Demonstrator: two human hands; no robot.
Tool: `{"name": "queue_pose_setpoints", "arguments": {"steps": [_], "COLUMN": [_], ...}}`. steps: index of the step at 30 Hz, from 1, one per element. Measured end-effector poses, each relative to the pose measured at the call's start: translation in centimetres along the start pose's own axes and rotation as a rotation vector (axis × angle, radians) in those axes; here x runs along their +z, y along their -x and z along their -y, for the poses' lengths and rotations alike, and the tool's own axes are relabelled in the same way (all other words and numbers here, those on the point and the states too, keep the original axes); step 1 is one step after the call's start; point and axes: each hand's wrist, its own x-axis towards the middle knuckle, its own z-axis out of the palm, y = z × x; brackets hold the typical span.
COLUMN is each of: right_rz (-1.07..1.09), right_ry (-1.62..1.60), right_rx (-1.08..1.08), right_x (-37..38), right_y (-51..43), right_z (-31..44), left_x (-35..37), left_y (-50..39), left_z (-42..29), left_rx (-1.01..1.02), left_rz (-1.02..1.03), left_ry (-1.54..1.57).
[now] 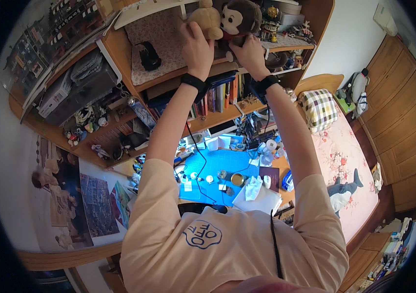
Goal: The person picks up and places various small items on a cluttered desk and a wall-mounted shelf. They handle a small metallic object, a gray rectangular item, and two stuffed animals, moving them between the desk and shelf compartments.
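Observation:
Both my arms reach up to a wooden shelf lined with floral cloth [171, 27]. My left hand [197, 51] is at the lower left side of a tan plush toy [206, 20], its fingers partly blurred; whether it grips the toy is unclear. My right hand [250, 53] holds the lower body of a brown plush monkey [242, 16], which leans beside the tan toy with its pale face turned left. A small black object [149, 56] stands on the cloth to the left. Black bands are around both wrists.
Brick-built models [270, 25] stand right of the monkey. Books [222, 95] fill the shelf below. Under my arms, a desk with a blue mat [226, 164] holds jars, papers and a cable. A dark storage box [83, 88] sits at left; a bed [343, 146] is at right.

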Motion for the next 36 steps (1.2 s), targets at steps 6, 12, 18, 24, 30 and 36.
{"name": "queue_pose_setpoints", "arguments": {"steps": [6,12,18,24,30,36], "right_rz": [0.095,0.202,0.119,0.176,0.287,0.415], "right_ry": [0.079,0.427,0.492,0.368,0.332,0.871], "right_rx": [0.099,-0.016,-0.286,0.009,-0.005,-0.31], "right_x": [0.6,2.8,5.0,5.4,5.4,5.5], "right_y": [-1.1,-2.1,-3.4,-3.5,-6.0,-5.5], "right_z": [-0.5,-0.8,-1.3,-0.4,0.8,1.3], "left_x": [-0.3,0.0,1.3,3.3,5.3,5.5], "left_y": [-0.4,-2.5,-2.3,-1.1,0.0,-0.6], "left_z": [0.4,0.1,-1.3,-1.5,-1.4,-1.1], "left_rx": [0.115,0.068,-0.045,0.041,0.16,0.166], "left_rz": [0.071,0.095,0.087,-0.007,0.088,0.024], "left_ry": [-0.156,-0.115,-0.153,-0.183,-0.368,-0.197]}}
